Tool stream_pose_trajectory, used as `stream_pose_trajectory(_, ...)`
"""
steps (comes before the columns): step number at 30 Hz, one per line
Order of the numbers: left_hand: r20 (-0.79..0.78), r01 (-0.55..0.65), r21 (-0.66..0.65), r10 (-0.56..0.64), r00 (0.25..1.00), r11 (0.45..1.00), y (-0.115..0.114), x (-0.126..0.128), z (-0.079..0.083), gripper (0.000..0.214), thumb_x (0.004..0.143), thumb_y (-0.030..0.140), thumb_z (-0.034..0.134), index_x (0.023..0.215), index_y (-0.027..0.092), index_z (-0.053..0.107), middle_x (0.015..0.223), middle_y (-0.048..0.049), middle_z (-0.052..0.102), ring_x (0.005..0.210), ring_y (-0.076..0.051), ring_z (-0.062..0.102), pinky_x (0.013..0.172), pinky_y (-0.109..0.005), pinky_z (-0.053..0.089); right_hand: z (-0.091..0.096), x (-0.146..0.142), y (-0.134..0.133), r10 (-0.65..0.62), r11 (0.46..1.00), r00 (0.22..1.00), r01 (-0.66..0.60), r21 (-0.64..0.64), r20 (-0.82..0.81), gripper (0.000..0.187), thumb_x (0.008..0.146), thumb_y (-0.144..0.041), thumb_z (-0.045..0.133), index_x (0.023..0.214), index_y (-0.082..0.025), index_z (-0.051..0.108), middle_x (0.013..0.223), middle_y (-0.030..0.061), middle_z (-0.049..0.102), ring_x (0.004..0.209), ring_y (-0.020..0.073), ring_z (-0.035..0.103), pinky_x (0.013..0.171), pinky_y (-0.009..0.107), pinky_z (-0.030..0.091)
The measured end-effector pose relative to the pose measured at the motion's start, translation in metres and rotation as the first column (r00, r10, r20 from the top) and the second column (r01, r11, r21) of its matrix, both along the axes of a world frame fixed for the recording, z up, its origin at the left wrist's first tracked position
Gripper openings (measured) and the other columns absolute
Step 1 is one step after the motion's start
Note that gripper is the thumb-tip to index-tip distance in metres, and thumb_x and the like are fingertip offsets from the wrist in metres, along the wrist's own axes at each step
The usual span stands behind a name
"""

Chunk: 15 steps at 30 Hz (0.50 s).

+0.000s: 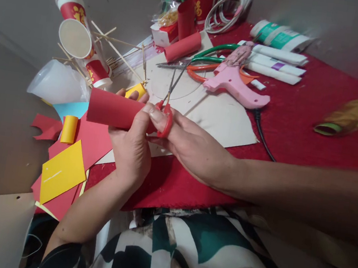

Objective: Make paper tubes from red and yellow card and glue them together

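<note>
A rolled tube of red paper (113,108) lies across my left hand (133,145), whose thumb and fingers are wrapped round its right end. My right hand (191,142) meets the left one there and grips small red-handled scissors (166,121). The scissor blades are parted and point up and away, clear of the tube's visible side. Part of the tube's right end is hidden behind my thumbs and the scissor handles. Just beyond my left fingers sits a yellow paper roll (136,90).
A pink glue gun (238,82) and green-handled scissors (214,53) lie on white card (233,123). Red and yellow paper sheets (63,171) are at the left, below joined paper cups (76,38). Another red tube (183,47) lies at the back; a thread spool (348,116) lies right.
</note>
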State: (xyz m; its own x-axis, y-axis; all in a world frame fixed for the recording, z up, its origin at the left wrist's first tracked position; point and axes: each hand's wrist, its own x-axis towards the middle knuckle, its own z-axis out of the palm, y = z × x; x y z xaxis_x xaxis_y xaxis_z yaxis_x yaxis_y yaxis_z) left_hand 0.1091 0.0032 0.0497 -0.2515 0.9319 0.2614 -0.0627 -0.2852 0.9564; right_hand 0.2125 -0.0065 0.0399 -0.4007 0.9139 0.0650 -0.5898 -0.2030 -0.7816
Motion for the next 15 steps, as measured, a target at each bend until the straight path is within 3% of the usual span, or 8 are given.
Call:
stream_pose_trajectory(3, 0.009, -0.022, -0.004, 0.022, 1.0, 1.0, 0.0, -0.003, 0.002, 0.052, 0.078, 0.028, 0.079, 0.122, 0.025, 0.052, 0.13, -0.0059, 0.065, 0.129, -0.025, 0.062, 0.107, -0.036, 0.052, 0.003, 0.001, -0.001, -0.059, 0.994, 0.996, 0.053, 0.096, 0.061, 0.032, 0.096, -0.044, 0.063, 0.119, -0.022, 0.062, 0.123, 0.0055, 0.069, 0.126, 0.0201, 0.057, 0.11, 0.036, 0.046)
stream_pose_trajectory(6, 0.065, -0.025, 0.004, 0.024, 0.998, 1.0, 0.001, -0.008, 0.002, 0.04, 0.075, 0.024, 0.08, 0.108, 0.023, 0.058, 0.106, 0.0, 0.07, 0.104, -0.017, 0.07, 0.096, -0.03, 0.055, 0.003, 0.001, -0.002, -0.086, 0.982, 0.992, 0.069, 0.176, 0.089, 0.034, 0.095, -0.045, 0.064, 0.118, -0.021, 0.06, 0.125, 0.0061, 0.068, 0.126, 0.0206, 0.058, 0.11, 0.037, 0.048)
stream_pose_trajectory(9, 0.066, -0.011, -0.021, 0.012, 0.998, 1.0, 0.001, -0.014, 0.003, 0.026, 0.073, 0.022, 0.08, 0.09, 0.019, 0.061, 0.082, 0.0034, 0.067, 0.08, -0.012, 0.067, 0.083, -0.024, 0.054, 0.0, 0.001, -0.002, -0.092, 0.975, 0.991, 0.071, 0.212, 0.095, 0.037, 0.093, -0.048, 0.065, 0.118, -0.022, 0.06, 0.127, 0.0067, 0.067, 0.125, 0.0212, 0.059, 0.108, 0.038, 0.049)
stream_pose_trajectory(12, 0.035, -0.042, -0.068, 0.045, 0.998, 0.997, 0.0, -0.023, 0.006, 0.023, 0.073, 0.023, 0.08, 0.087, 0.019, 0.062, 0.081, 0.0029, 0.067, 0.074, -0.01, 0.065, 0.075, -0.022, 0.053, -0.001, 0.002, -0.003, -0.101, 0.973, 0.988, 0.073, 0.219, 0.118, 0.043, 0.091, -0.054, 0.065, 0.12, -0.023, 0.059, 0.131, 0.0076, 0.063, 0.121, 0.0227, 0.062, 0.1, 0.038, 0.054)
stream_pose_trajectory(15, 0.002, -0.117, -0.018, 0.117, 0.993, 0.993, -0.002, -0.034, 0.011, 0.031, 0.071, 0.022, 0.081, 0.095, 0.02, 0.062, 0.089, 0.001, 0.069, 0.08, -0.011, 0.066, 0.075, -0.023, 0.054, 0.001, 0.004, -0.003, -0.155, 0.967, 0.97, 0.11, 0.231, 0.188, 0.045, 0.089, -0.057, 0.066, 0.118, -0.024, 0.059, 0.128, 0.0082, 0.063, 0.116, 0.0232, 0.063, 0.09, 0.036, 0.057)
